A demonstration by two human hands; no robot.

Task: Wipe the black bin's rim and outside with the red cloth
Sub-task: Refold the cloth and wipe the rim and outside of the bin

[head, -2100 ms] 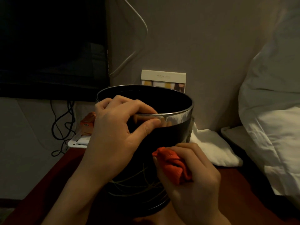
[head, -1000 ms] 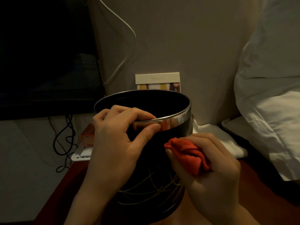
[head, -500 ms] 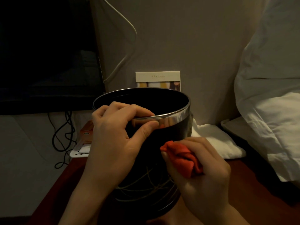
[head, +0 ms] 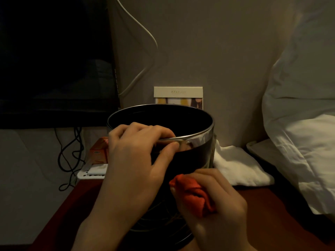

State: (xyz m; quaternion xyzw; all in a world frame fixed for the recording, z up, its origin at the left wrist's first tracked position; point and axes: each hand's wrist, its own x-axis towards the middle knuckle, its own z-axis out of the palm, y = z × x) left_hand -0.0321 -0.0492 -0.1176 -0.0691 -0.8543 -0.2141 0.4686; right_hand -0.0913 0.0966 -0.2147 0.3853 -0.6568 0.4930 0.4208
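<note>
Red cloth [head: 194, 196], bunched in the right hand [head: 215, 209], presses the black bin [head: 190, 160] wall; left hand [head: 134, 160] fingers pinch the chrome rim [head: 199, 139]; wiping looks midway, with rim and far side likely left

Head camera looks down, close over bin [head: 192, 156].

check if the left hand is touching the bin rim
Touching. The head view shows the left hand gripping the bin at its shiny rim, fingers curled over the top edge and the thumb pressed on the outside.

Dim, warm light, deep shadows
</note>
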